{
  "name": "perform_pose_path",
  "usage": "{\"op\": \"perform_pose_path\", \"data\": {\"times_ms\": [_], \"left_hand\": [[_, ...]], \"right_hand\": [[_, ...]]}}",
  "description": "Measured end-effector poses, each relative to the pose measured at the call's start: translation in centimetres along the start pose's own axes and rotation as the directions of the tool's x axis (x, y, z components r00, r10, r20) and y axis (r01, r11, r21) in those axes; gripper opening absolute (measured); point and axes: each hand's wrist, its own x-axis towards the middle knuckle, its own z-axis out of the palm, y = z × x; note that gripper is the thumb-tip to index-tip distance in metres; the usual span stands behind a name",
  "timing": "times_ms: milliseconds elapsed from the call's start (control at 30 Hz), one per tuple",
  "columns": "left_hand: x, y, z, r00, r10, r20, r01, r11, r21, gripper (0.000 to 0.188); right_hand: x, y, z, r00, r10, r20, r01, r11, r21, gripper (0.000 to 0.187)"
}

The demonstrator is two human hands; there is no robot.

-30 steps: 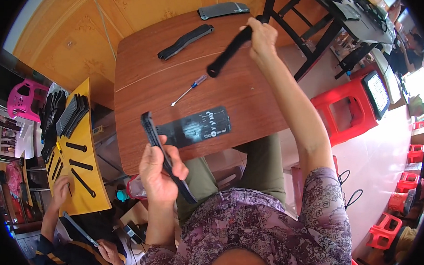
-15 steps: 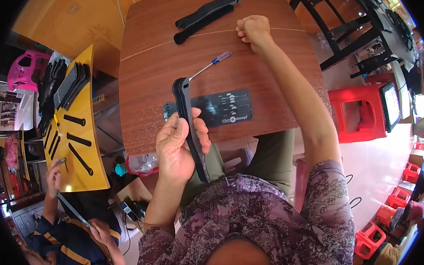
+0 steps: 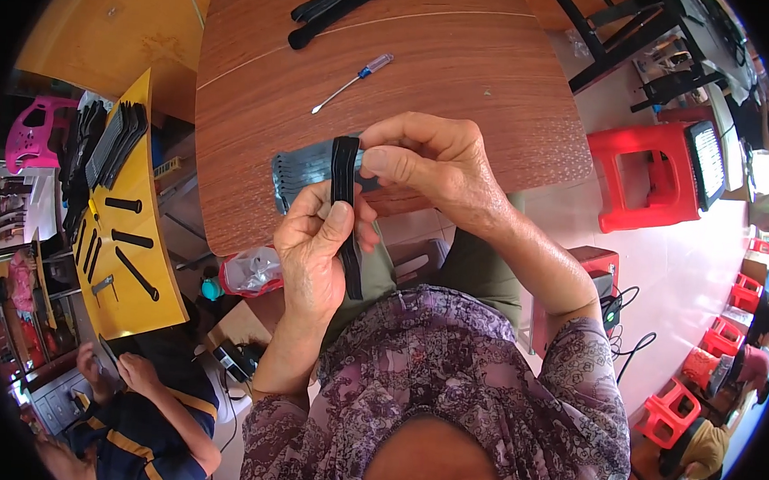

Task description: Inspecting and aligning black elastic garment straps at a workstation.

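My left hand [image 3: 310, 258] is wrapped round a bundle of black straps [image 3: 344, 173], held upright above the table's near edge, the thumb across its front. The layered edges of the straps face up at me. At the upper end of the bundle, my right hand [image 3: 444, 174] pinches with thumb and forefinger on its right side; what exactly lies between the fingertips is partly hidden. Beneath the hands, a dark printed card [image 3: 299, 168] lies on the brown table [image 3: 463, 70]. A screwdriver [image 3: 358, 80] with a blue and clear handle rests beyond them.
More black straps [image 3: 340, 10] lie at the table's far edge. On the left, a yellow table [image 3: 143, 288] bears several black straps and a small metal tool [image 3: 104, 284]; a co-worker [image 3: 135, 427] sits beside it. A red stool [image 3: 636, 175] stands at the right.
My right hand has come back from the table's far side to the bundle's upper end. The bundle has turned in my left hand. The view has shifted; a co-worker's hand has left the yellow table.
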Motion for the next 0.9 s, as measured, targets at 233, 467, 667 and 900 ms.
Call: {"op": "perform_pose_path", "data": {"times_ms": [233, 467, 667, 900], "left_hand": [[-0.8, -0.2, 0.4, 0.997, 0.062, 0.039, -0.062, 0.998, 0.005, 0.029], [-0.6, -0.4, -0.4, 0.999, -0.010, 0.034, 0.012, 0.998, -0.070, 0.032], [-0.1, 0.2, -1.5, 0.982, -0.137, 0.128, 0.171, 0.936, -0.308, 0.038], [0.0, 0.3, -2.2, 0.989, -0.098, 0.107, 0.123, 0.957, -0.262, 0.043]], "right_hand": [[-0.8, 0.6, 0.6, 0.998, 0.052, -0.018, -0.051, 0.998, 0.045, 0.015], [0.0, 2.2, 0.3, 0.993, 0.051, 0.104, -0.049, 0.999, -0.017, 0.012], [9.4, 5.3, -4.1, 0.694, -0.679, 0.237, 0.403, 0.095, -0.910, 0.018], [12.1, 6.4, -4.8, 0.762, -0.434, 0.482, 0.390, -0.286, -0.875, 0.021]]}}
